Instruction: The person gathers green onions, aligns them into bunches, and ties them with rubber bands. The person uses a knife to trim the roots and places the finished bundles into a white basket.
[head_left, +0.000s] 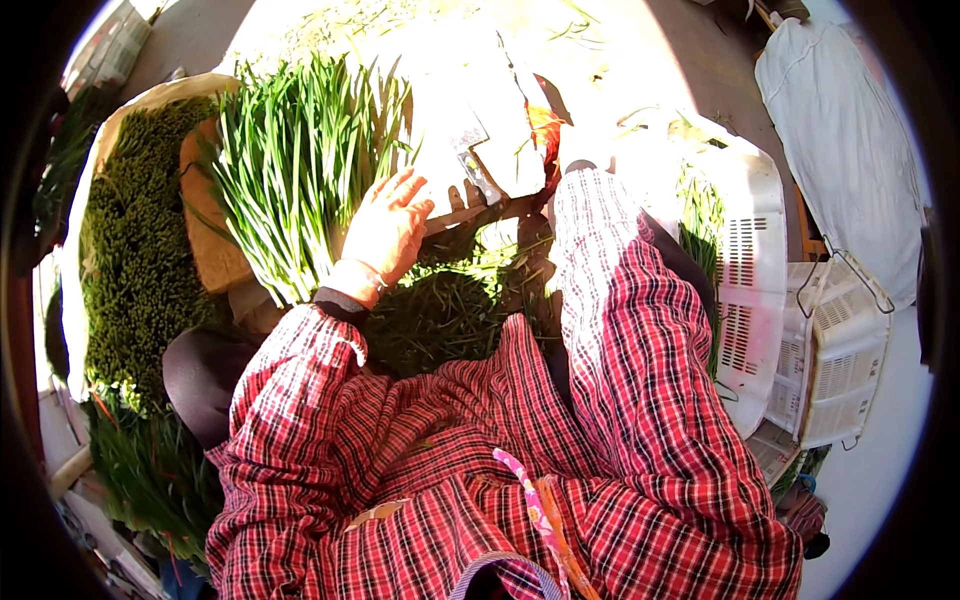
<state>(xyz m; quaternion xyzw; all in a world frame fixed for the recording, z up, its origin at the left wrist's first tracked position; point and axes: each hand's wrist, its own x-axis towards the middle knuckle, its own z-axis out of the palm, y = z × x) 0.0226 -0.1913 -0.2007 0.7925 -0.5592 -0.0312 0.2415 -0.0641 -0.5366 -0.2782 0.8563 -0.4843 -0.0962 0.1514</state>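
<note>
My left hand (386, 232) lies beside a thick bunch of long green leaves (300, 165), which look like garlic chives. Its fingers are extended and apart, with the back of the hand facing me, near the pale stem ends. The bunch leans against a tan block (214, 217). My right sleeve reaches forward to a dark cuff (580, 165); glare washes out the right hand beyond it, so its hold is unclear. Between the arms lie a flat metal tool (480, 176) and a bundle of red strips (547, 135).
To the left stands a pale-rimmed sack (75, 300) packed with green stalks, with more leafy bunches (150, 472) below. Loose leaves (442, 315) cover the ground between my knees. White plastic crates (750, 262) (840, 360) and a pale cloth cover (840, 142) are on the right.
</note>
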